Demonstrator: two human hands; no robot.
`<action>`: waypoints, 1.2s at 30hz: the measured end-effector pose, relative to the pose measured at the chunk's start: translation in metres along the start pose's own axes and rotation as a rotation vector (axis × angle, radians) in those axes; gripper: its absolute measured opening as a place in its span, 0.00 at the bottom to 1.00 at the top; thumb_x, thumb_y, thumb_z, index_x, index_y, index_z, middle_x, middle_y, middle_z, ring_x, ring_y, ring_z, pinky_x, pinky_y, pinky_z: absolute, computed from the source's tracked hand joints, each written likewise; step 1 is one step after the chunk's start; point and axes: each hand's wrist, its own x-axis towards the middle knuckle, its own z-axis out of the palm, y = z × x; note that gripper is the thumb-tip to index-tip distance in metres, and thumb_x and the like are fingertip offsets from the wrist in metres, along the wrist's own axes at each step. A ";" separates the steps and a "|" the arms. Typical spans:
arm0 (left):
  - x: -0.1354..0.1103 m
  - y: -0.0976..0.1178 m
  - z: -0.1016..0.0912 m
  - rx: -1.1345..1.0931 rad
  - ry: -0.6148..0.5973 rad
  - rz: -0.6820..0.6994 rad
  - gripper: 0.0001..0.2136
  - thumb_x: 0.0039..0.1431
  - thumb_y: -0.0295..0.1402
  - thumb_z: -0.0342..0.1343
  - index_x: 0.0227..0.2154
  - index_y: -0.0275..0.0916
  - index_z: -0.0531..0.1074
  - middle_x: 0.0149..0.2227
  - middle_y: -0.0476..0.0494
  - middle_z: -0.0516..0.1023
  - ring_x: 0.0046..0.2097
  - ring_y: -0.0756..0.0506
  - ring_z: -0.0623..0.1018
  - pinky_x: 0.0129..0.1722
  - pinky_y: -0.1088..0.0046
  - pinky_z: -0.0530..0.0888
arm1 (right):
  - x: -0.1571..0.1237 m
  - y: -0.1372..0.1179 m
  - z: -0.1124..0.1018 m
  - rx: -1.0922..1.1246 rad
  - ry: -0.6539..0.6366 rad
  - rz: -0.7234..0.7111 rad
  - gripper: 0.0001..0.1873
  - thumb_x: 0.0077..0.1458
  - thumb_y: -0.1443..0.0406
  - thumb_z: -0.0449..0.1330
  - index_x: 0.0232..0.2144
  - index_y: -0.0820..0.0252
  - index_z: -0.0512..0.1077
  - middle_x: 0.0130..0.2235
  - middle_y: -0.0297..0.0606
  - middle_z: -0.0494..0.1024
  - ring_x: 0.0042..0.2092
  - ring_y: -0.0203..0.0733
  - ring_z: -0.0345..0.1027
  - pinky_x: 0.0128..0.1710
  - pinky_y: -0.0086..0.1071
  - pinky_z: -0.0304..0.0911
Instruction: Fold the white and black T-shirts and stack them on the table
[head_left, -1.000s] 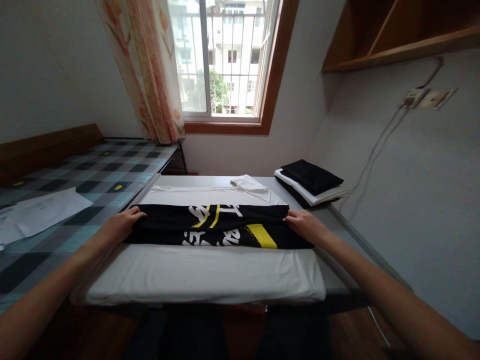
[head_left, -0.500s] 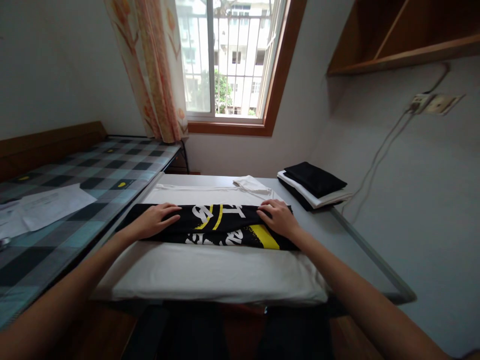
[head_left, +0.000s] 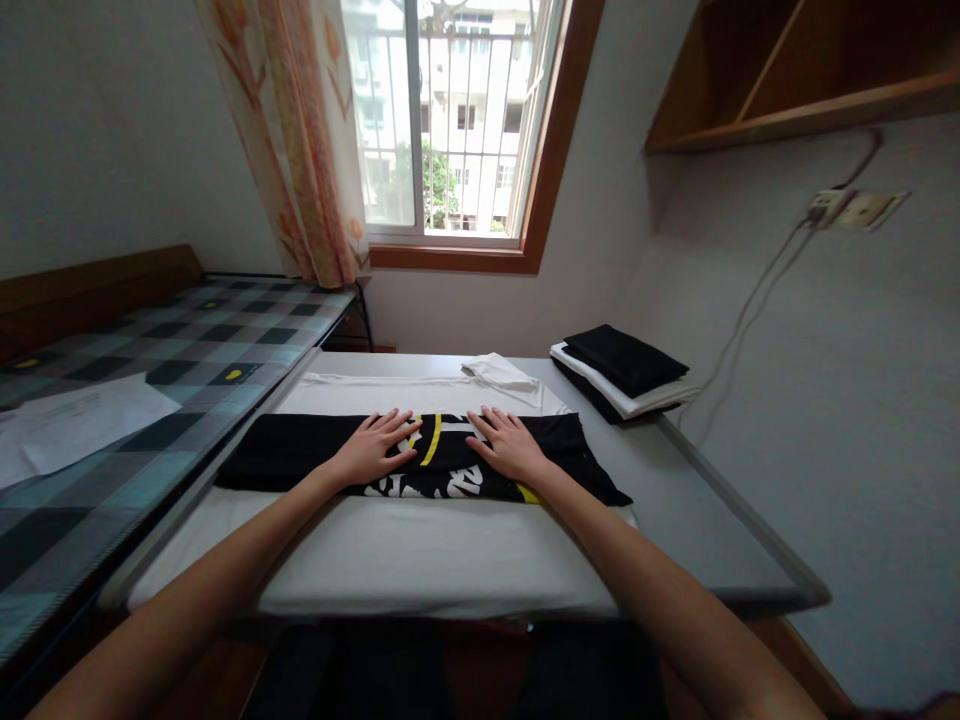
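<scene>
A black T-shirt (head_left: 292, 450) with white lettering and yellow stripes lies as a long folded strip across a white shirt (head_left: 435, 560) spread on the table. My left hand (head_left: 376, 445) rests flat on the strip, left of its middle, fingers spread over the print. Just right of the middle, my right hand (head_left: 508, 442) lies flat on the same cloth with its fingers apart. Neither hand grips the fabric. The hands and forearms hide part of the lettering.
A stack of folded black and white clothes (head_left: 626, 362) sits at the table's (head_left: 720, 520) back right. To the left is a bed with a checked mattress (head_left: 172, 340) holding paper sheets (head_left: 82, 425). A cable (head_left: 757, 290) runs down the right wall below a wooden shelf (head_left: 810, 110).
Both hands have slid inward along the black strip, the left one rightward and the right one leftward, uncovering its two ends. The view has shifted slightly.
</scene>
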 end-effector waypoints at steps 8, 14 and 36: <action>0.001 0.001 0.001 0.010 -0.008 -0.039 0.29 0.64 0.56 0.38 0.65 0.55 0.52 0.69 0.52 0.50 0.69 0.41 0.51 0.65 0.57 0.48 | -0.041 0.056 -0.004 -0.064 -0.020 0.252 0.41 0.62 0.41 0.32 0.67 0.55 0.53 0.68 0.44 0.51 0.68 0.50 0.43 0.64 0.45 0.42; 0.002 -0.001 0.002 0.024 -0.018 -0.040 0.29 0.63 0.56 0.37 0.66 0.55 0.51 0.69 0.53 0.49 0.69 0.41 0.50 0.65 0.58 0.47 | -0.046 0.073 0.000 -0.080 -0.014 0.253 0.39 0.63 0.43 0.34 0.66 0.56 0.55 0.68 0.44 0.52 0.68 0.50 0.43 0.64 0.44 0.43; 0.047 -0.046 0.005 -0.005 0.061 -0.192 0.31 0.64 0.55 0.36 0.63 0.46 0.59 0.68 0.43 0.54 0.68 0.38 0.52 0.64 0.55 0.51 | -0.005 0.100 -0.003 -0.032 0.027 0.350 0.35 0.64 0.46 0.38 0.66 0.57 0.55 0.68 0.46 0.51 0.68 0.49 0.41 0.65 0.47 0.42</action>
